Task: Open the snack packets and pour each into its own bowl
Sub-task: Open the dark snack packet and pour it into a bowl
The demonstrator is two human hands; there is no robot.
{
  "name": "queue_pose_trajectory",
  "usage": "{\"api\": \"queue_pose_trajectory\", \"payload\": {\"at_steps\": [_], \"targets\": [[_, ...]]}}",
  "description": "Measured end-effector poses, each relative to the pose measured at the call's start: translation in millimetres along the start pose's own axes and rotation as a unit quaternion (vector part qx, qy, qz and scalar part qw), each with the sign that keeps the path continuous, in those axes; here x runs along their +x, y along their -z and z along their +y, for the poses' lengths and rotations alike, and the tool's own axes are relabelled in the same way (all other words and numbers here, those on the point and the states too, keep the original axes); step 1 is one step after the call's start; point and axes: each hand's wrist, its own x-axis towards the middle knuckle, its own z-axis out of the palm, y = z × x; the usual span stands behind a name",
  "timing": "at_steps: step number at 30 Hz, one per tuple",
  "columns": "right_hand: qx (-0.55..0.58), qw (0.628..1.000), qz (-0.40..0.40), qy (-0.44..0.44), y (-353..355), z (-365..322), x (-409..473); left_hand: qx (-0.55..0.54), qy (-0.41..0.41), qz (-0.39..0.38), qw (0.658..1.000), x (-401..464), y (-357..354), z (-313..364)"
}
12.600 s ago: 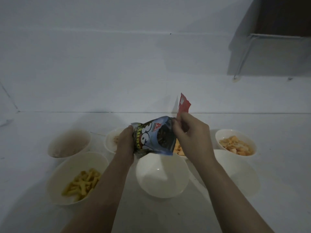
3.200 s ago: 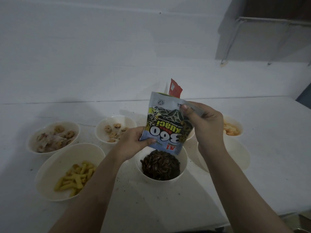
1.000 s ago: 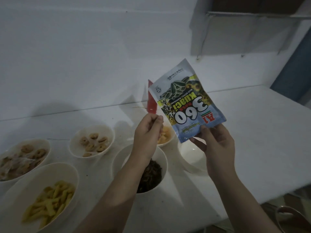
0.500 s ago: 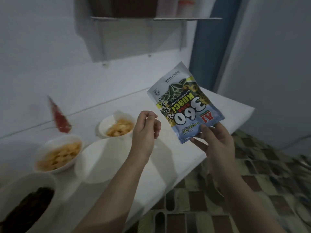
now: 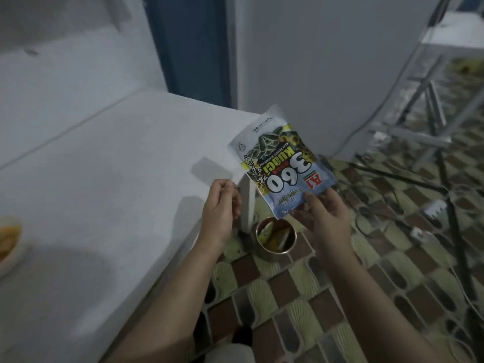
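Observation:
My right hand [image 5: 324, 216] pinches the lower edge of the blue and white seed packet [image 5: 281, 163], which hangs upside down past the table's right end, above the floor. My left hand [image 5: 221, 203] hovers just left of it over the table corner, fingers loosely curled, thumb and forefinger pressed together; whether a scrap is between them I cannot tell. One white bowl [image 5: 9, 242] with orange snacks shows at the far left edge. The other bowls are out of view.
The white table [image 5: 104, 179] ends at a corner near my left hand. Below on the patterned tile floor stands a metal tin [image 5: 276, 238] with wrappers inside. Cables and a metal stand [image 5: 429, 121] spread over the floor at the right.
The view has swung right, off the bowls toward the table's end and the floor. My right hand carried the packet out beyond the table edge, over the tin.

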Motion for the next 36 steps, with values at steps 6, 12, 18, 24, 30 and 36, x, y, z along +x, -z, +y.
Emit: {"api": "queue_pose_trajectory", "payload": {"at_steps": [6, 12, 18, 24, 30, 36], "targets": [[-0.038, 0.993, 0.096, -0.055, 52.1, 54.6, 62.5, 0.051, 0.05, -0.06, 0.996, 62.3, -63.9, -67.5], [-0.166, 0.965, 0.138, -0.15, 103.7, 167.7, 148.8, 0.108, 0.138, -0.093, 0.98, 142.2, -120.8, -174.7], [-0.297, 0.93, 0.091, -0.198, 131.9, 317.1, 220.8, 0.137, 0.191, -0.089, 0.968, 190.7, -142.5, -321.1], [-0.424, 0.874, 0.042, -0.233, 171.4, 523.3, 278.4, 0.156, 0.23, -0.079, 0.957, 227.3, -146.1, -509.3], [-0.405, 0.882, 0.043, -0.237, 154.3, 561.6, 301.4, 0.177, 0.24, -0.113, 0.948, 235.7, -152.0, -560.1], [-0.306, 0.938, 0.119, -0.114, 109.5, 432.3, 266.2, 0.166, 0.174, -0.113, 0.964, 204.4, -167.8, -439.4]]}}
